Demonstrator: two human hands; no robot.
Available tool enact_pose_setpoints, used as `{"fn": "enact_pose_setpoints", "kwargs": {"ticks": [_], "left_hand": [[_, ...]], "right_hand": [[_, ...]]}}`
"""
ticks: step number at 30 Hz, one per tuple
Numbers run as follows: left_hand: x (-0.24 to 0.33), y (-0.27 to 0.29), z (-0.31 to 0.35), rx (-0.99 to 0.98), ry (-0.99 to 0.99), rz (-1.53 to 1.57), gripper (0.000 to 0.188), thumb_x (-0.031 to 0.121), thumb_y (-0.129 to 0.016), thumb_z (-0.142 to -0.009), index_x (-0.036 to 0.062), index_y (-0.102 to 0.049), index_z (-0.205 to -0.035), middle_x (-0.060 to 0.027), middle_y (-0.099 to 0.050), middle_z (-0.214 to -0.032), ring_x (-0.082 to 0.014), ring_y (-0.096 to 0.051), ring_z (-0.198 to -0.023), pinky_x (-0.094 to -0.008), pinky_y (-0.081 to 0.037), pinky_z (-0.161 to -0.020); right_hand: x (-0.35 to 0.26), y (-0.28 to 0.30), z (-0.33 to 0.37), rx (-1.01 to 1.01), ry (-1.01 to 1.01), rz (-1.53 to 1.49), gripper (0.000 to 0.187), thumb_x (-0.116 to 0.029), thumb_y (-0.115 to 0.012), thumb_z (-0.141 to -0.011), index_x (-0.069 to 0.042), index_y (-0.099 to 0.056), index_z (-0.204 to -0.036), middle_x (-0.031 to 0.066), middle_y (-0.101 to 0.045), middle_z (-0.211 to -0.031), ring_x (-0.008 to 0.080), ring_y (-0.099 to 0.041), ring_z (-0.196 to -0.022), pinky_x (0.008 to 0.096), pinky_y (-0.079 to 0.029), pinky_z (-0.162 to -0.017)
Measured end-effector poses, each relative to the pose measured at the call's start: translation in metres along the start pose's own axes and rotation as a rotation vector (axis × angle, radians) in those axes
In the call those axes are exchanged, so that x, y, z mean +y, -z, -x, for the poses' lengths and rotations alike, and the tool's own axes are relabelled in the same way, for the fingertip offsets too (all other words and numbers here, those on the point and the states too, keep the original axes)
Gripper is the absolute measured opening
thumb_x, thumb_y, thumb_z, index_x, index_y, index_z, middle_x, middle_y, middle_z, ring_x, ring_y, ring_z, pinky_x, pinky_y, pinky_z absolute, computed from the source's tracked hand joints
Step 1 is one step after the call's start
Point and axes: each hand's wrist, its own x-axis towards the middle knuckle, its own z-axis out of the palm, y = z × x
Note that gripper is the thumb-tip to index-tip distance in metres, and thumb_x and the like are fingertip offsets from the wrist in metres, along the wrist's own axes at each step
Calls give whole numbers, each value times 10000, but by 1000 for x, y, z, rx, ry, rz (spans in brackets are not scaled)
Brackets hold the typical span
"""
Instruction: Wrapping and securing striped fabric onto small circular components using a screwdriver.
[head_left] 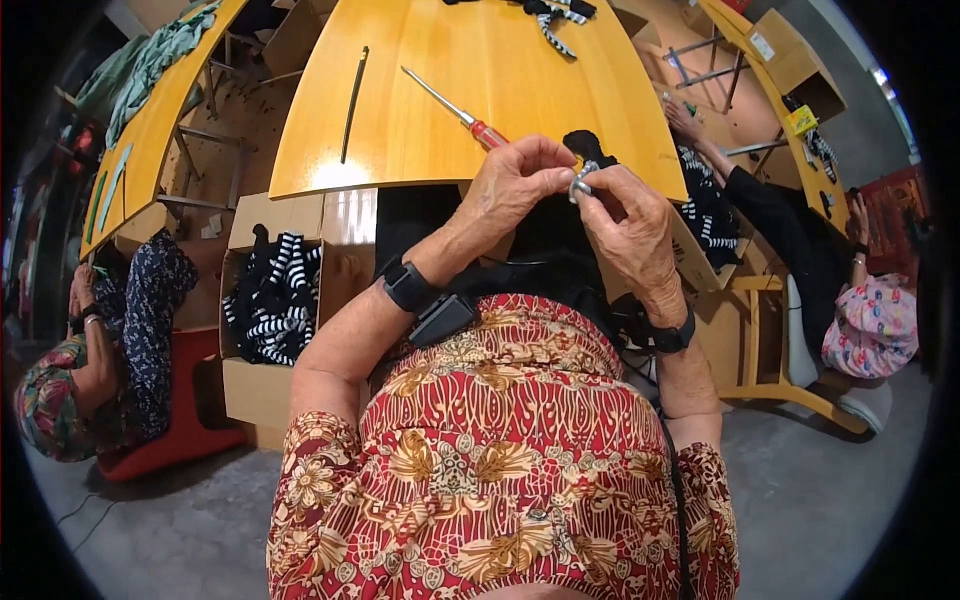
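Observation:
Just past the near edge of the table, my left hand and my right hand meet with fingertips pinched together. Between them is a small, shiny grey object, maybe metal; its kind is too small to make out, and the fingers cover part of it. Right behind the fingers, a black piece of fabric lies at the table edge. A screwdriver with a red handle rests on the tabletop, its handle end close to my left hand. Farther left lies a thin dark rod.
Black-and-white striped fabric pieces lie at the table's far end. Cardboard boxes of similar pieces stand at left and right. Other people sit at side tables, one at left and one at right. A wooden-armed chair stands at right.

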Motion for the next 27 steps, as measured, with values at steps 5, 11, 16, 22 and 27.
{"fn": "enact_pose_setpoints", "kwargs": {"ticks": [5, 11, 16, 22, 27], "left_hand": [[15, -1, 8, -33, -98, -22, 222, 158, -622, -922, 19, -603, -1094, -41, -630, -1038, -97, -586, -948, -233, -484, -839], [30, 5, 14, -171, -137, -119, 166, 153, -648, -902, 27, -615, -1005, -81, -603, -1155, -116, -577, -1045, -249, -471, -917], [35, 0, 28, -237, 12, -104, 160, 167, -654, -904, 39, -565, -943, 16, -570, -902, -39, -528, -831, -185, -447, -724], [36, 4, 47, -195, -27, -229, 189, 190, -650, -910, 30, -560, -958, 52, -531, -791, -28, -483, -727, -179, -409, -646], [33, 11, 53, -132, 45, -146, 188, 200, -650, -910, 27, -610, -972, 43, -585, -833, -35, -518, -765, -192, -426, -672]], "right_hand": [[-2, -3, 4, 5, -283, -332, 72, -38, -637, -859, 0, -631, -921, 10, -617, -743, 61, -578, -689, 219, -480, -639], [-21, 8, 7, -12, -292, -449, 74, -10, -647, -851, 5, -635, -923, -17, -615, -771, 44, -566, -690, 191, -468, -634], [-30, 15, 12, 22, -120, -309, 56, 15, -633, -844, 9, -627, -899, -9, -610, -774, 45, -570, -696, 193, -469, -632], [-37, 8, 23, -55, -252, -519, 61, -28, -632, -871, 2, -642, -923, 4, -623, -768, 52, -586, -657, 182, -468, -593], [-21, 4, 26, -155, -453, -756, 188, -155, -589, -937, 13, -646, -998, 32, -647, -761, 90, -621, -639, 203, -492, -572]]}}
